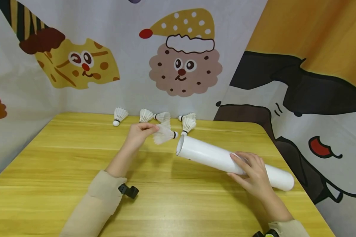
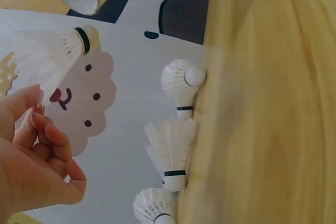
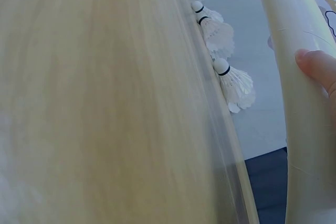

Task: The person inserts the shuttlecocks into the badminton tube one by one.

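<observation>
Between thumb and fingertips my left hand (image 1: 140, 132) pinches a shuttlecock (image 1: 163, 134) by its feather skirt. Its cork points right, toward the mouth of a long white tube (image 1: 209, 154). My right hand (image 1: 253, 171) grips that tube around its middle, tilted with the open end up and to the left. In the left wrist view the held shuttlecock (image 2: 58, 56) is in the air, black band near the cork. The right wrist view shows the thumb pressed along the tube (image 3: 299, 77). Whether anything sits inside the tube is hidden.
Several more shuttlecocks lie along the table's back edge, one at the far left (image 1: 120, 116) and others such as one (image 1: 189, 124) close behind the tube's mouth. A cartoon-printed curtain (image 1: 130, 65) hangs right behind the wooden table (image 1: 62, 158).
</observation>
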Available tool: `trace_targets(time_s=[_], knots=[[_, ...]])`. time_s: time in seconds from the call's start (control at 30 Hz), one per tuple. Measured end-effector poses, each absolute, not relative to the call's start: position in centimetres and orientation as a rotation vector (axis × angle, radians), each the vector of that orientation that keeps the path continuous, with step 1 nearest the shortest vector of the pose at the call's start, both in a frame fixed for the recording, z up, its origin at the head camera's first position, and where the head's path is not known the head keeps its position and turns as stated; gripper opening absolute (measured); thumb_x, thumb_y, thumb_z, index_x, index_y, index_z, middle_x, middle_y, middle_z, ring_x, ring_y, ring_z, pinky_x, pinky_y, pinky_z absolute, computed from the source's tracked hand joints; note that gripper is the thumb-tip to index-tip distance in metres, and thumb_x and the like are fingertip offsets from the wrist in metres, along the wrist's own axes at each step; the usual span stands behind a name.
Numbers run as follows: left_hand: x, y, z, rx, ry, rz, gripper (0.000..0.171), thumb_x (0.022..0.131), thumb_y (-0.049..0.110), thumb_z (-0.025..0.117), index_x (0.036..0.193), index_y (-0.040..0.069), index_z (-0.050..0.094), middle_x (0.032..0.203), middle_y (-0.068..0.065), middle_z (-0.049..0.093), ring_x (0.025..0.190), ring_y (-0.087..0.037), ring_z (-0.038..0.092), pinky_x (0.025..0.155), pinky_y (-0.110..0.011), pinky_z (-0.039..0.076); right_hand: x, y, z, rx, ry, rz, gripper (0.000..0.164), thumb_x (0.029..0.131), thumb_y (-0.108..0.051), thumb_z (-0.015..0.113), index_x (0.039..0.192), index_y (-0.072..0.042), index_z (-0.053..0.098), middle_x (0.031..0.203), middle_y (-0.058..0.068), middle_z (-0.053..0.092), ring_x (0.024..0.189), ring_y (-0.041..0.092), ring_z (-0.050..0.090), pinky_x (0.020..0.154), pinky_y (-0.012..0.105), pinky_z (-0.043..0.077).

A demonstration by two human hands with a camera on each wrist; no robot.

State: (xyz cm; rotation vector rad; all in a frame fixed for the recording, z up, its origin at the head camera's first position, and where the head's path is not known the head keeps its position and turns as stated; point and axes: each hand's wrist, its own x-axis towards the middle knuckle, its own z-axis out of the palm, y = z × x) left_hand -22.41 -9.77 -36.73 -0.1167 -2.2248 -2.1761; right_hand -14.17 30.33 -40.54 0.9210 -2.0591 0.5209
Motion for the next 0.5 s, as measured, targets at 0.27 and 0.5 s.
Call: trace_targets(time_s=[0.27,0.5], knots=[[-21.4,-9.7,-35.9,-0.245,-2.305,-2.200,0.016,0.086,0.013,0.072,0.096,0.000,0.072,0.098,-0.005,0.069,0.103,-0.025,0.058,0.098,-0.042,0.038,-14.1,30.3,-40.4,0.920,-2.059,0.521,0.056,0.086,-0.054,0.064,0.117,-0.008,0.069,0.111,0.018,0.063,0.097,0.039,0.053,0.089,0.038,0.031],[-20.9,-8.6,-36.2,-0.378,-2.366,-2.194,0.018,0.087,0.012,0.071,0.098,-0.003,0.071,0.099,-0.007,0.069,0.101,-0.024,0.058,0.097,-0.043,0.038,-14.1,30.2,-40.5,0.927,-2.046,0.530,0.055,0.086,-0.053,0.064,0.116,-0.007,0.069,0.110,0.019,0.063,0.097,0.039,0.053,0.092,0.036,0.030]])
